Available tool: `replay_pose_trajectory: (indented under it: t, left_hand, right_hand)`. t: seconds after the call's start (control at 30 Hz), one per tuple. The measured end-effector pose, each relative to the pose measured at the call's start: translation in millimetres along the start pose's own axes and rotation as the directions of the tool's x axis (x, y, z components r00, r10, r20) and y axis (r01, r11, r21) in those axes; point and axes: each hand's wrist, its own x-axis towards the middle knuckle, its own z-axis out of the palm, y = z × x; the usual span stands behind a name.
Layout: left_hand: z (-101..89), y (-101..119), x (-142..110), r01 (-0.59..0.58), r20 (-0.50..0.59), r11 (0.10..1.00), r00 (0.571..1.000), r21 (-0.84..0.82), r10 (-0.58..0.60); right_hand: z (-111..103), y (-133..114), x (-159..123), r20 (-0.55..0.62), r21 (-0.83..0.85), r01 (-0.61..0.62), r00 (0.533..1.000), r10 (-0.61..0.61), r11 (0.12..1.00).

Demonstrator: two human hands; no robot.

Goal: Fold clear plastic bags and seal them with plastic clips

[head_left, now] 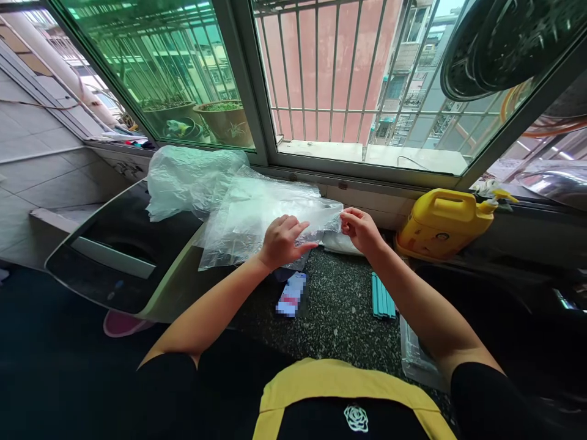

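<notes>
**My right hand pinches the end of a clear plastic bag**

I have the bag's end between my right thumb and bent fingers, above the back of the speckled stone countertop. My left hand is at the bag's nearer side, fingers loosely parted and thumb stretched out; I cannot tell whether it presses the film. More clear plastic sheeting spreads leftward behind it, up to a crumpled translucent bag lying partly on the dark-topped washing machine. Nearer me lies a lit phone, its screen blurred out. Teal strips lie side by side near my right forearm, and a yellow jug stands beyond them, near the window.
</notes>
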Motion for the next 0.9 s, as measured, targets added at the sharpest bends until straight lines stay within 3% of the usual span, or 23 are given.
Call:
replay_pose_trajectory:
  t: [0.2, 0.4, 0.57, 0.7, 0.8, 0.9]
  left_hand:
    - [-0.8, 34, 14, -0.063, -0.088, 0.998, 0.994, -0.009, 0.062]
    - [-11.5, 67, 35, -0.017, -0.014, 0.969, 1.0, -0.248, 0.014]
    - [-15.9, 96, 50, -0.018, -0.028, 0.875, 1.0, -0.484, 0.005]
    - [-20.0, 113, 61, 0.061, 0.052, 0.703, 0.998, -0.708, -0.034]
    - [-20.7, 123, 63, 0.244, 0.233, 0.465, 0.969, -0.851, -0.082]
    - [-18.2, 128, 61, 0.425, 0.411, 0.205, 0.905, -0.881, -0.111]
  right_hand:
    - [-19, -20, -41, -0.066, -0.002, 0.083, 0.994, -0.083, 0.997]
    - [-41, -42, -90, -0.151, -0.182, 0.144, 0.973, -0.172, 0.973]
    - [-57, -54, -121, -0.194, -0.298, 0.239, 0.933, -0.304, 0.924]
    - [-64, -65, -138, -0.202, -0.373, 0.333, 0.881, -0.427, 0.866]
    - [-66, -71, -146, -0.239, -0.412, 0.337, 0.857, -0.457, 0.847]
    - [-66, -70, -152, -0.256, -0.456, 0.355, 0.826, -0.502, 0.816]
